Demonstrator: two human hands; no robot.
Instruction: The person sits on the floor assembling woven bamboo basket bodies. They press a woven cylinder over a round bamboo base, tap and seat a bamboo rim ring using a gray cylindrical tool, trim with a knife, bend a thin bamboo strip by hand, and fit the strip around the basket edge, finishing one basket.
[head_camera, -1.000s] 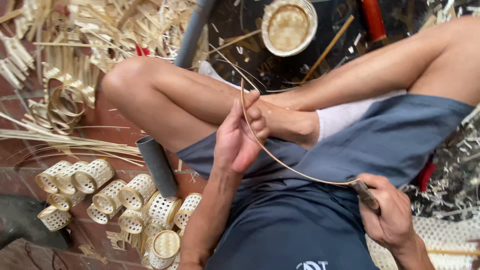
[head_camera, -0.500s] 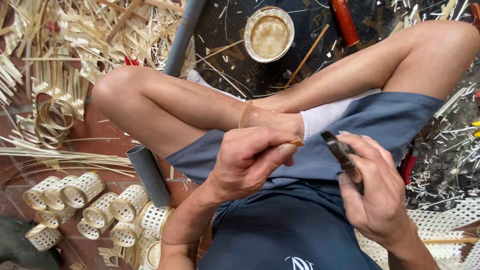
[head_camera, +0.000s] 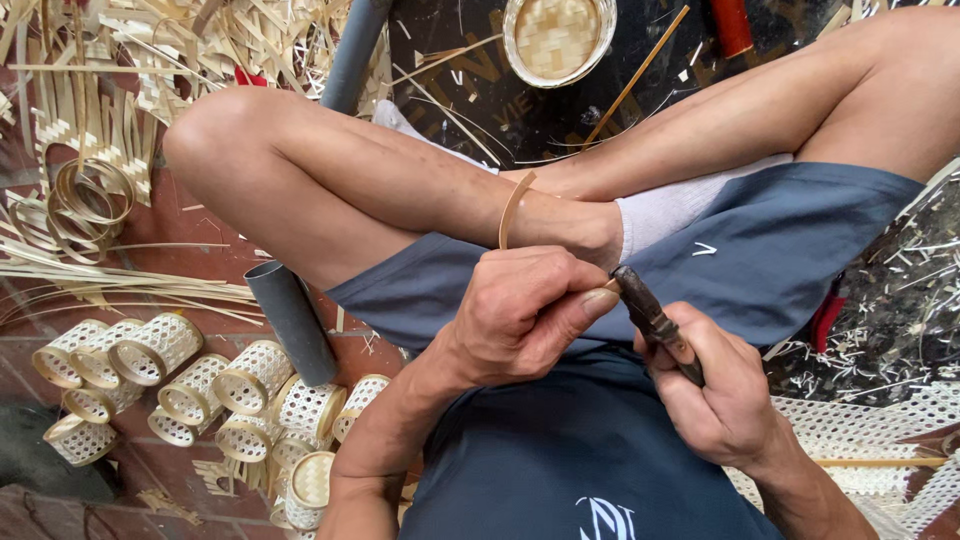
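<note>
I sit cross-legged on the floor. My left hand (head_camera: 525, 315) is closed around a thin bamboo strip (head_camera: 512, 208), whose free end curves up above my fist in front of my shin. My right hand (head_camera: 715, 395) grips a small dark knife (head_camera: 652, 320) by its handle. The knife's tip meets the strip right at my left thumb. Both hands are close together over my lap, above my blue shorts (head_camera: 800, 250).
Several small woven bamboo cylinders (head_camera: 190, 385) lie at lower left beside a grey pipe (head_camera: 292, 320). Loose bamboo strips and coiled rings (head_camera: 90, 195) cover the upper left. A round woven basket (head_camera: 558, 38) sits at the top. Woven mesh sheets (head_camera: 870, 425) lie at right.
The long strip that arced between my hands has been drawn in. My hands have come together, and the knife now touches the strip at my left thumb.
</note>
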